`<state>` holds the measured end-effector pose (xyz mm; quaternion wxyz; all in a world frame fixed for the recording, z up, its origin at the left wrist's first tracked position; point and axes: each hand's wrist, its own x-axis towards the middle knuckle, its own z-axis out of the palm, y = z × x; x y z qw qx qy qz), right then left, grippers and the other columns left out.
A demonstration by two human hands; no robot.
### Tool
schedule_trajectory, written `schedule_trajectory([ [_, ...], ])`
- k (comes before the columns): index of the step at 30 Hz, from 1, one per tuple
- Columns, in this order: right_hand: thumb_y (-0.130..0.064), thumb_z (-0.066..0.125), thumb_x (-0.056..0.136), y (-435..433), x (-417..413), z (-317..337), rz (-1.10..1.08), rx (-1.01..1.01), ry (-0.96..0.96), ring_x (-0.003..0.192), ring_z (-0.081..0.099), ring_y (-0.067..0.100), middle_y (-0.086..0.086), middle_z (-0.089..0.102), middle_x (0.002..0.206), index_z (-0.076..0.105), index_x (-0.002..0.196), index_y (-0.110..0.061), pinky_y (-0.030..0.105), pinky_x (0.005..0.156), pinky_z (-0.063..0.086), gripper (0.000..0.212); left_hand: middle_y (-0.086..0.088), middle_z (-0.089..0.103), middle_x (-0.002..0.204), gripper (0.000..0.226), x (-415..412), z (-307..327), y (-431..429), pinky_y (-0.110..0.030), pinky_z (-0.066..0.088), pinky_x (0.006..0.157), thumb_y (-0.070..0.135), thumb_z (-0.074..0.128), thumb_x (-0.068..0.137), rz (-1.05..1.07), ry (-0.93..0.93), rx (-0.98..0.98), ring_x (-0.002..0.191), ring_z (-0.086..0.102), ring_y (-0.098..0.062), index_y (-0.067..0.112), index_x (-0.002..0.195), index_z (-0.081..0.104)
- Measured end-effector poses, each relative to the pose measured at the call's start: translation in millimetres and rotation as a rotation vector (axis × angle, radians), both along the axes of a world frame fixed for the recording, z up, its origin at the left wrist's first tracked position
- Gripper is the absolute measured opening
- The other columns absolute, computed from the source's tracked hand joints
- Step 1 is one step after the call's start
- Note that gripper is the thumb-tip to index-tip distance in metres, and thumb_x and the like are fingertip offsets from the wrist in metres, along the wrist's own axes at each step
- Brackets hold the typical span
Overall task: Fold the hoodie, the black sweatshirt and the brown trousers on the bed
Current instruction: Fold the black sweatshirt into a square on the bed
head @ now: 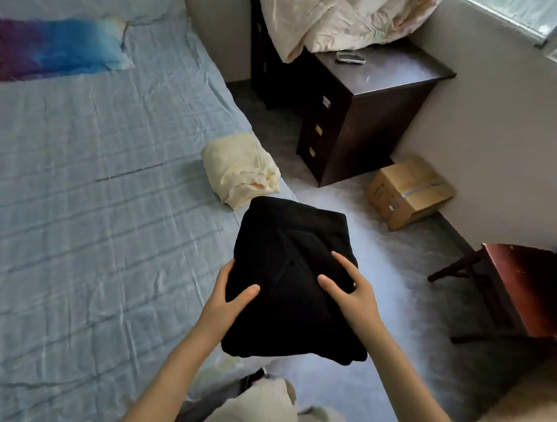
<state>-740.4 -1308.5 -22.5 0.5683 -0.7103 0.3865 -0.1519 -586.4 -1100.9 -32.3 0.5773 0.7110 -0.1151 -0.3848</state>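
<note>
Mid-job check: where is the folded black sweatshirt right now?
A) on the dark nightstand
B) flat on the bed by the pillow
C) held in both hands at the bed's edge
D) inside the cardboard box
C: the left hand and right hand each grip the black sweatshirt, thumbs on top, at the edge of the bed.

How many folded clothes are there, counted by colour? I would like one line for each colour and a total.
Black: 1, the black sweatshirt
Cream: 1, the cream garment on the bed
Total: 2
</note>
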Motion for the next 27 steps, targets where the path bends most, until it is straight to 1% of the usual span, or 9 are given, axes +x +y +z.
schedule_trajectory([
  [2,-0.035,0.08,0.083,-33,17,0,0.045,0.0,0.016,0.112,0.06,-0.009,-0.025,0.063,0.126,0.059,0.129,-0.05,0.007,0.087,0.048,0.053,0.031,0.046,0.131,0.087,11,-2,-27,-0.024,0.044,0.096,0.067,0.069,0.066,0.023,0.002,0.011,0.12,0.05,0.003,0.051,0.142,0.031],
  [5,-0.034,0.079,0.084,-79,39,-5,0.113,0.034,0.037,0.113,0.062,-0.003,-0.019,0.064,0.128,0.057,0.134,-0.046,0.02,0.095,0.052,0.055,0.03,0.046,0.133,0.084,22,-6,-64,-0.021,0.044,0.09,0.066,0.07,0.068,0.067,0.046,0.018,0.119,0.05,0.003,0.056,0.14,0.029],
  [10,-0.033,0.079,0.085,-158,91,-40,0.278,0.037,0.081,0.111,0.058,-0.012,-0.025,0.062,0.127,0.058,0.133,-0.046,0.003,0.085,0.046,0.055,0.033,0.044,0.135,0.078,31,-41,-122,-0.026,0.044,0.096,0.065,0.071,0.07,0.228,0.082,0.024,0.122,0.048,0.003,0.066,0.135,0.028],
  [13,-0.032,0.079,0.084,-199,132,-79,0.41,0.071,0.097,0.111,0.059,-0.012,-0.024,0.063,0.127,0.058,0.133,-0.047,0.003,0.085,0.047,0.055,0.04,0.046,0.13,0.078,39,-77,-154,-0.022,0.043,0.093,0.067,0.073,0.066,0.382,0.098,0.048,0.12,0.049,0.006,0.07,0.132,0.03],
  [15,-0.032,0.08,0.084,-219,159,-108,0.472,0.084,0.108,0.11,0.06,-0.011,-0.023,0.064,0.126,0.058,0.131,-0.05,0.004,0.083,0.047,0.055,0.041,0.048,0.127,0.078,48,-103,-170,-0.025,0.043,0.099,0.068,0.074,0.064,0.45,0.095,0.078,0.12,0.049,0.008,0.072,0.129,0.031],
  [19,-0.034,0.08,0.083,-242,208,-167,0.531,0.098,0.093,0.117,0.059,-0.006,-0.022,0.064,0.129,0.058,0.131,-0.05,0.014,0.095,0.049,0.055,0.03,0.047,0.139,0.086,81,-156,-192,-0.031,0.041,0.106,0.067,0.078,0.061,0.521,0.095,0.088,0.126,0.048,0.002,0.067,0.134,0.032],
  [23,-0.028,0.081,0.083,-242,245,-221,0.547,0.131,0.048,0.115,0.058,-0.012,-0.031,0.063,0.124,0.06,0.132,-0.044,0.003,0.087,0.045,0.056,0.037,0.051,0.131,0.082,111,-212,-198,-0.019,0.042,0.096,0.059,0.08,0.064,0.585,0.096,0.091,0.119,0.051,0.013,0.065,0.133,0.036],
  [25,-0.026,0.081,0.083,-237,252,-244,0.533,0.13,0.029,0.114,0.058,-0.013,-0.035,0.063,0.121,0.061,0.132,-0.042,0.002,0.086,0.044,0.056,0.046,0.052,0.12,0.075,118,-234,-196,-0.014,0.042,0.087,0.058,0.078,0.064,0.6,0.109,0.111,0.115,0.05,0.018,0.072,0.125,0.036],
  [27,-0.028,0.08,0.084,-233,253,-258,0.527,0.103,0.025,0.117,0.056,-0.012,-0.032,0.062,0.125,0.059,0.133,-0.043,0.005,0.09,0.046,0.056,0.047,0.05,0.121,0.076,120,-246,-192,-0.014,0.041,0.086,0.06,0.077,0.064,0.598,0.112,0.125,0.115,0.048,0.02,0.072,0.126,0.035],
])
